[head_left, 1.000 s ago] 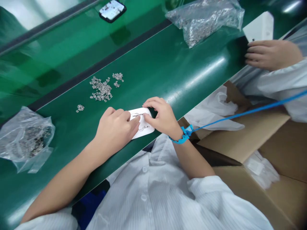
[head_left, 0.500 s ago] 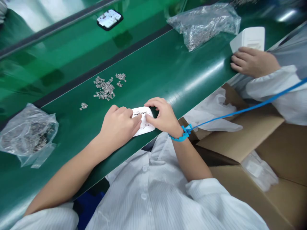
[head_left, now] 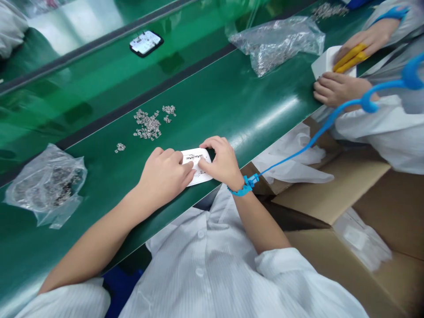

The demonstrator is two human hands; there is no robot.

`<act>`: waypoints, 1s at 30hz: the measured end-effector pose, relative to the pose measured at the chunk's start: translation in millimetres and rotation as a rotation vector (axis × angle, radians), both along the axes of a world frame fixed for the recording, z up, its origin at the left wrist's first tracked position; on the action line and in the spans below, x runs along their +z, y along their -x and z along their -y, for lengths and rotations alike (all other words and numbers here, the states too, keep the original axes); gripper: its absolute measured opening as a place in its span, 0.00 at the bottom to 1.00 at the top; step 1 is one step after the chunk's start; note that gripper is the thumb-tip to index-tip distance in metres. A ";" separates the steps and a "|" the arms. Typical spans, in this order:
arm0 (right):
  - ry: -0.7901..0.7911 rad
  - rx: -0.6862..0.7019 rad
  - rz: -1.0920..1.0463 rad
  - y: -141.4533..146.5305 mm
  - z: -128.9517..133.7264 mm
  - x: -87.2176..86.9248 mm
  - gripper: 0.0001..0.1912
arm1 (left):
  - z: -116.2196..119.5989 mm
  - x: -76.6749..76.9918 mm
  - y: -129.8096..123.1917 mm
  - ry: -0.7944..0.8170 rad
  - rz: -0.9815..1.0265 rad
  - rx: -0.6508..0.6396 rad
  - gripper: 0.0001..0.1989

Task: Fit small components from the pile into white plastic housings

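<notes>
A white rounded panel (head_left: pixel 199 177) with small metal parts on its face lies on the green work surface, partly covered by both hands. From the left, my left hand (head_left: pixel 165 172) presses curled fingers and thumb on the panel's left part. My right hand (head_left: pixel 222 162), with a blue band at the wrist, grips the panel's right end, its fingers along the far edge and its thumb on the face. Anything small between the fingertips is hidden. Beyond my hands lies a scattered pile of small shiny metal pieces (head_left: pixel 148 125), with a few pieces (head_left: pixel 120 147) apart from it.
At left is a clear bag of metal pieces (head_left: pixel 48 181); another bag (head_left: pixel 278 46) lies upper right. A dark-edged white panel (head_left: pixel 146 43) lies beyond the dark rail. At right, a co-worker's hands hold a white housing (head_left: pixel 323 65). A blue cord crosses above open cardboard boxes (head_left: pixel 331 194).
The co-worker's second hand, with yellow finger covers, has come onto the white housing. The blue cord hangs differently. The dark-edged panel has shifted slightly left and down in view. My hands keep nearly the same pose.
</notes>
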State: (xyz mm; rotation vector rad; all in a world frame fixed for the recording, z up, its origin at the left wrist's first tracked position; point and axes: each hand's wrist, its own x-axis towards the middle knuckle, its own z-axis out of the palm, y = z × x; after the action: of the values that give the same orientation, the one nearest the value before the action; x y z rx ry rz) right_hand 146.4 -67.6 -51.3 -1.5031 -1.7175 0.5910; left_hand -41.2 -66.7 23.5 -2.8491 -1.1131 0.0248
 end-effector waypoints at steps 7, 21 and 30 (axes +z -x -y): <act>-0.011 -0.034 0.029 4.2 1.0 -1.3 0.09 | 3.2 0.6 -1.7 -0.010 -0.041 0.020 0.17; -0.025 -0.024 0.049 6.9 5.1 3.9 0.10 | 8.9 9.2 1.2 0.021 -0.145 -0.035 0.19; -0.112 0.091 -0.124 -3.7 0.9 27.1 0.13 | 19.4 9.7 12.0 0.045 -0.155 0.042 0.22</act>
State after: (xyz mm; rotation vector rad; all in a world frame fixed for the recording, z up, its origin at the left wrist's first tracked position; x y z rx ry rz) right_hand 150.0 -68.5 -24.2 -1.2901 -1.7009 0.6117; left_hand -53.2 -86.1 33.2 -2.8047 -1.1535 0.2720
